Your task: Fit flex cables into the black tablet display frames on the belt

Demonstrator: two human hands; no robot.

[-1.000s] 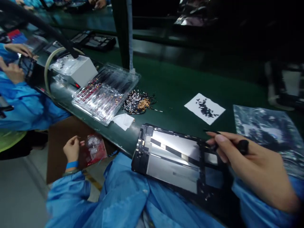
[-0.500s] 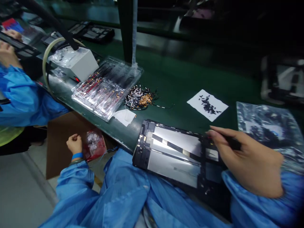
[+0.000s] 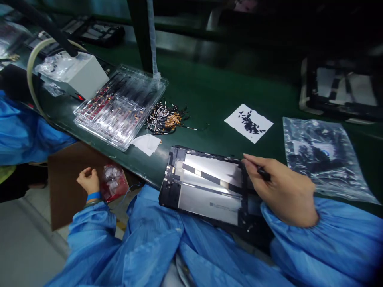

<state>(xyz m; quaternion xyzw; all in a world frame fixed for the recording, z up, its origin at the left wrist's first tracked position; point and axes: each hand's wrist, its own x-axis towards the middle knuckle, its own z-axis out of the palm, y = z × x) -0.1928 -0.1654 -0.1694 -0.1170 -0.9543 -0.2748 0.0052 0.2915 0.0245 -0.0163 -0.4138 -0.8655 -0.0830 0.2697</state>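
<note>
my right hand is closed in a pen grip around a thin black stylus-like tool. the fingertips rest at the upper right edge of the flat black device frame with silvery inner panels. the frame lies half on the near edge of the dark green surface and half on my blue-sleeved lap.

my left hand is below the surface edge, loosely curled, just beside a small clear bag with red contents. i cannot tell whether it grips the bag. the bag rests on a brown cardboard sheet.

items on the surface:
- clear plastic blister tray holding rows of small parts, to the left of the frame.
- tangle of small black and gold connector pieces, just beside the tray.
- white paper square carrying small black bits, beyond my right hand.
- crinkled clear plastic bag of dark parts, to the right.
- small white box unit, far left.
</note>
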